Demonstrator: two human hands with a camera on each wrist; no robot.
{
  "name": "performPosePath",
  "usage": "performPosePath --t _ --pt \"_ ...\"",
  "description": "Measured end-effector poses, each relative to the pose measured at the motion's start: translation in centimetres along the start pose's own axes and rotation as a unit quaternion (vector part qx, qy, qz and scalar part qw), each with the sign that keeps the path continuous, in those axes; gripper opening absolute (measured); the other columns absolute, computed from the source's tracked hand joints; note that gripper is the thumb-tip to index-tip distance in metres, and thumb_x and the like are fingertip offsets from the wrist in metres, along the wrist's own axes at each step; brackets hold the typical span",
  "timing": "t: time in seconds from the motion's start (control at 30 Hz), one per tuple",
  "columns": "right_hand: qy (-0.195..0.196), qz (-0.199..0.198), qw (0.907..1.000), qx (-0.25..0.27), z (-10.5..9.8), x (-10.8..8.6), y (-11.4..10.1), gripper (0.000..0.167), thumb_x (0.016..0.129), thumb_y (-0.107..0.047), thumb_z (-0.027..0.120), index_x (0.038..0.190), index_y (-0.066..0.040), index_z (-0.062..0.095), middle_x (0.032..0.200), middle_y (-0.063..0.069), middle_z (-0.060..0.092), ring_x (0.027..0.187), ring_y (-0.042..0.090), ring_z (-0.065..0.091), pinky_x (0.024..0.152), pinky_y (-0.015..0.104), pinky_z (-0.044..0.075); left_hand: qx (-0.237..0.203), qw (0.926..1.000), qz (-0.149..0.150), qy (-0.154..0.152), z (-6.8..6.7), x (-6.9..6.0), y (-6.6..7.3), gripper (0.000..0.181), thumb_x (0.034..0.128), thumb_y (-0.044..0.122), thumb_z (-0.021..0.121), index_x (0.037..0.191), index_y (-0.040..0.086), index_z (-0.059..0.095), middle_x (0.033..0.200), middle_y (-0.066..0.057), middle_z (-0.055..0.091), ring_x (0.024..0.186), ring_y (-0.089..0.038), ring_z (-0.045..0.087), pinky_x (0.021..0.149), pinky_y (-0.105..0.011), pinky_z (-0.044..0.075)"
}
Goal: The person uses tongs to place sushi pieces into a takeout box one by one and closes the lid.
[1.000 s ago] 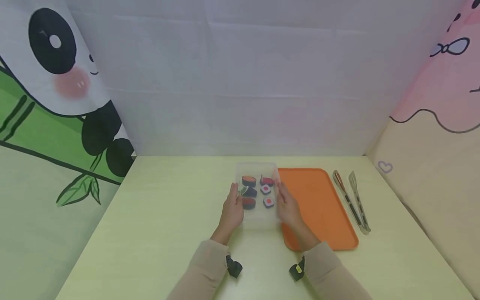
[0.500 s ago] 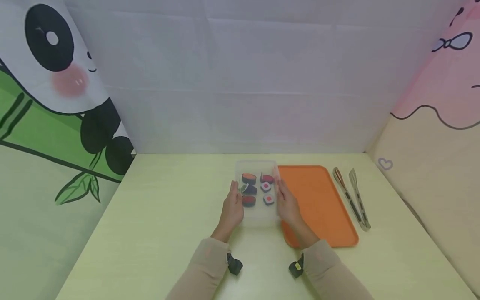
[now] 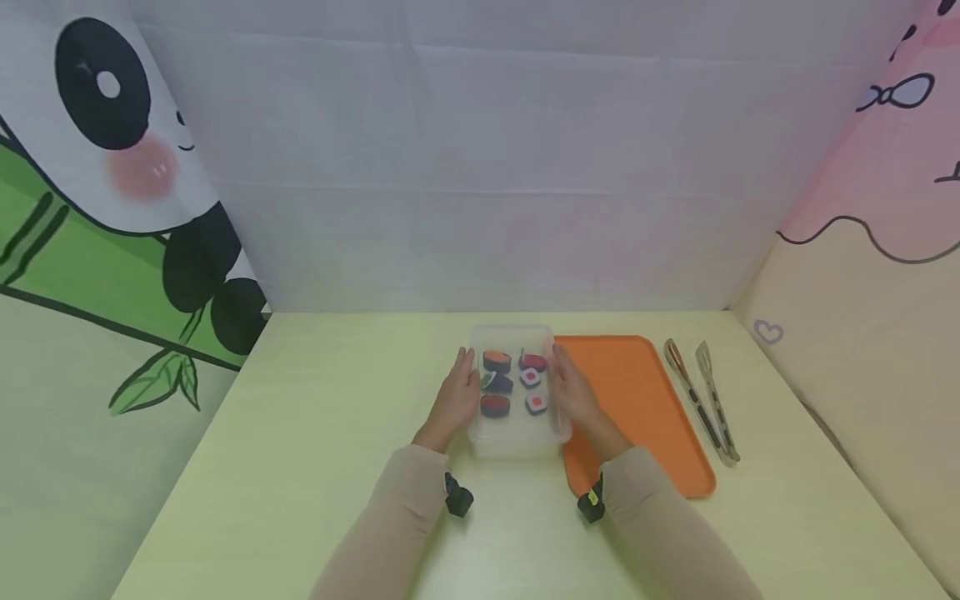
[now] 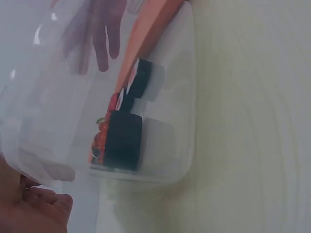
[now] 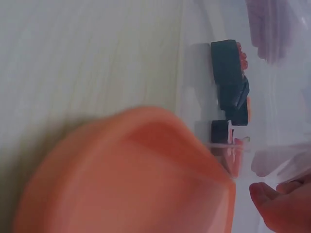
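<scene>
A clear plastic box (image 3: 517,435) stands on the pale table with several sushi pieces inside, among them a red-topped one (image 3: 495,406) and a small square roll (image 3: 536,403). My left hand (image 3: 453,398) lies along the box's left side, fingers pointing away from me and fairly straight. Opposite it, my right hand (image 3: 576,392) touches the right side in the same way. Through the clear walls, the left wrist view shows extended fingers (image 4: 100,48) at the far side. Dark-wrapped sushi (image 4: 124,141) sits on the box's floor. How firmly either hand presses cannot be told.
An orange tray (image 3: 637,408) lies right beside the box, its left edge partly behind my right hand and forearm. Farther right are metal tongs (image 3: 722,433), spread at the far end. A pale fabric wall (image 3: 480,250) rises behind the table.
Both hands have slid forward along the box's sides, uncovering its near corners. My forearms moved forward too. The box, sushi, tray and tongs stay in place.
</scene>
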State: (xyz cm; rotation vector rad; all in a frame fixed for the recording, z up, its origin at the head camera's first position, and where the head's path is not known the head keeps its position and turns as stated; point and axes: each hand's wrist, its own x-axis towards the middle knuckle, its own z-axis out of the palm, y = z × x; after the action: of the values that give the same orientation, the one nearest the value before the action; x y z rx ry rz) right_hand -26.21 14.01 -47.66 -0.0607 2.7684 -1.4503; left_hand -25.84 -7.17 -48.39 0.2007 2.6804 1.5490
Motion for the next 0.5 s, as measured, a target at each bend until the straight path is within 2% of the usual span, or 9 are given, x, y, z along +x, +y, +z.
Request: performPosePath --t 0.1,0.2,0.3,0.4,0.5 --pt "-0.003 -0.001 1.0000 0.003 0.4 0.4 0.3 0.054 0.108 -0.029 0.033 0.155 -0.004 0.021 0.159 0.015 0.018 0.144 0.032 0.016 0.116 0.047 0.014 0.014 0.9999 0.004 -0.003 0.1 0.3 -0.5 0.052 0.1073 0.019 0.030 0.155 0.002 0.018 0.161 -0.014 0.011 0.145 -0.031 0.014 0.116 -0.044 0.014" --pt "0.005 0.007 0.9999 0.006 0.7 0.4 0.3 0.053 0.108 -0.025 0.035 0.155 -0.005 0.021 0.159 0.014 0.020 0.144 0.032 0.018 0.115 0.047 0.015 0.010 0.9999 0.007 -0.002 0.2 0.4 -0.8 0.051 0.1074 0.018 0.030 0.155 0.001 0.018 0.160 -0.015 0.013 0.145 -0.032 0.015 0.116 -0.043 0.015" --pt "0.003 0.008 0.9999 -0.005 0.3 0.5 -0.2 0.053 0.108 -0.024 0.035 0.154 -0.003 0.021 0.158 0.017 0.022 0.143 0.034 0.019 0.115 0.048 0.017 0.005 1.0000 -0.002 0.006 0.0 0.8 -0.9 0.052 0.1068 0.019 0.032 0.154 0.002 0.021 0.160 -0.016 0.016 0.144 -0.032 0.017 0.116 -0.044 0.016" --pt "-0.008 -0.002 0.9995 -0.029 -0.2 1.1 -0.7 0.054 0.108 -0.023 0.034 0.154 0.000 0.019 0.157 0.020 0.020 0.142 0.037 0.020 0.114 0.050 0.017 0.002 0.9998 -0.008 0.016 -0.3 1.8 -1.0 0.053 0.1062 0.021 0.033 0.155 0.004 0.022 0.159 -0.015 0.018 0.144 -0.031 0.018 0.116 -0.045 0.016" --pt "-0.019 -0.025 0.9987 -0.040 -0.6 2.2 -1.1 0.055 0.108 -0.022 0.033 0.154 0.002 0.016 0.158 0.022 0.015 0.143 0.038 0.016 0.115 0.050 0.014 0.011 0.9999 0.006 0.011 -0.4 3.3 -0.9 0.053 0.1066 0.023 0.032 0.155 0.004 0.020 0.159 -0.017 0.016 0.145 -0.032 0.016 0.116 -0.046 0.015"
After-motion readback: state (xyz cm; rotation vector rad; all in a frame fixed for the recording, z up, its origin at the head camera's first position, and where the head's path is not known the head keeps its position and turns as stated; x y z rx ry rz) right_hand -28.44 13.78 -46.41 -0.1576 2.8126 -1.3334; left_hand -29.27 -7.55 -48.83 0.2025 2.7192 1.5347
